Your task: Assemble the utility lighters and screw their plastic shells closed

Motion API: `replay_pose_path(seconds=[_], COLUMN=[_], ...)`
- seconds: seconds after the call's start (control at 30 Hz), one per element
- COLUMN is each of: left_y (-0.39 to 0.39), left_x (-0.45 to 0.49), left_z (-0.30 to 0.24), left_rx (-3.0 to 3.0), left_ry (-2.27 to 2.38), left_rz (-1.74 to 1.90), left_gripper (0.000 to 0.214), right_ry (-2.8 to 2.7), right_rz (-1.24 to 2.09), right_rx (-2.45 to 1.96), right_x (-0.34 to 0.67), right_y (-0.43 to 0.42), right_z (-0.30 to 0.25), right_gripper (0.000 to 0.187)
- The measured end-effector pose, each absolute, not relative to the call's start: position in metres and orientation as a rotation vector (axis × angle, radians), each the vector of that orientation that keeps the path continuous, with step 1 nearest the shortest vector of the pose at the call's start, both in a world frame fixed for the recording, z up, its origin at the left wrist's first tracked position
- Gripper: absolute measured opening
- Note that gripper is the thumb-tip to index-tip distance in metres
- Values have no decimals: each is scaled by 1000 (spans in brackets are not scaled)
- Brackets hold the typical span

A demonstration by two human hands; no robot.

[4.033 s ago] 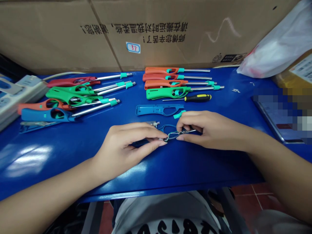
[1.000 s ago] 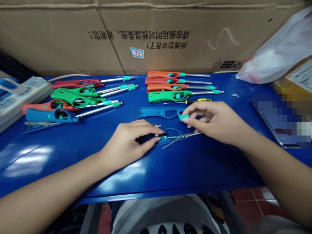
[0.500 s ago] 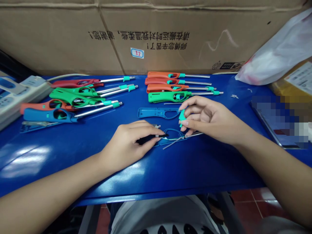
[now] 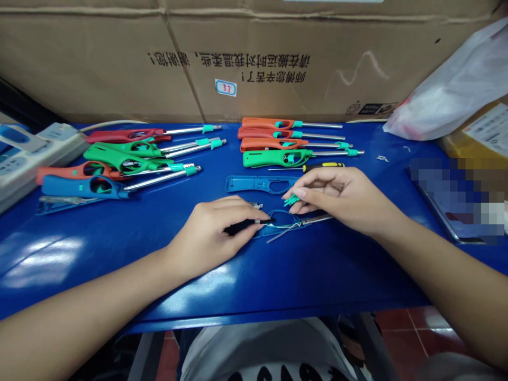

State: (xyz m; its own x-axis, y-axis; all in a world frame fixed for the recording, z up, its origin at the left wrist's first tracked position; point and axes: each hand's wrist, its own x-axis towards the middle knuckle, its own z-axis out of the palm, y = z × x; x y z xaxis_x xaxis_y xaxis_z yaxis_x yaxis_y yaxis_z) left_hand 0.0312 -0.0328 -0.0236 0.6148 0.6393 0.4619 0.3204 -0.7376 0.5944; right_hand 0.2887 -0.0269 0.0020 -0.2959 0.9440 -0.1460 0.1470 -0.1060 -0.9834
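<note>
My left hand pinches a small black part with thin wires over an opened blue lighter half-shell. That shell lies flat, partly hidden by the fingers, and a metal tube extends from it to the right. Between the fingertips of my right hand is a teal trigger piece, held just above the shell's loop. The other blue half-shell rests a little farther back, its right end behind my right fingers. A yellow-and-black screwdriver lies behind my right hand.
Several colored long-necked lighters lie at the left, including a blue lighter; more, including a green lighter, lie at the back. A power strip is far left. A cardboard box stands behind; a phone and plastic bag are right.
My right hand has turned and lowered the teal trigger piece slightly leftward, closer to the shell; the screwdriver's handle now shows. My left hand keeps its pinch in place.
</note>
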Motion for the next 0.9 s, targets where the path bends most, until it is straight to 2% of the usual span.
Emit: replay_pose_path(seconds=[0.23,0.6,0.7,0.77,0.9], left_y=[-33,-33,-33,-33,-33], left_x=[31,32,33,33,34], left_z=[-24,-22,-22,-22,-22], left_rx=[2399,2384,2355,2327,2267], left_ry=[767,772,792,807,846], left_rz=[926,925,922,921,924], left_gripper=[16,17,17,16,15], right_ry=[-1484,-1515,-1624,-1741,-2061], right_rz=[1525,1426,1352,1270,984], right_rx=[-1215,-1213,-1178,-1151,-1152], right_x=[289,288,287,287,286], right_y=[-28,-30,-31,-32,-32], right_z=[-2,-8,-10,-10,-6], right_gripper=[27,32,32,25,18])
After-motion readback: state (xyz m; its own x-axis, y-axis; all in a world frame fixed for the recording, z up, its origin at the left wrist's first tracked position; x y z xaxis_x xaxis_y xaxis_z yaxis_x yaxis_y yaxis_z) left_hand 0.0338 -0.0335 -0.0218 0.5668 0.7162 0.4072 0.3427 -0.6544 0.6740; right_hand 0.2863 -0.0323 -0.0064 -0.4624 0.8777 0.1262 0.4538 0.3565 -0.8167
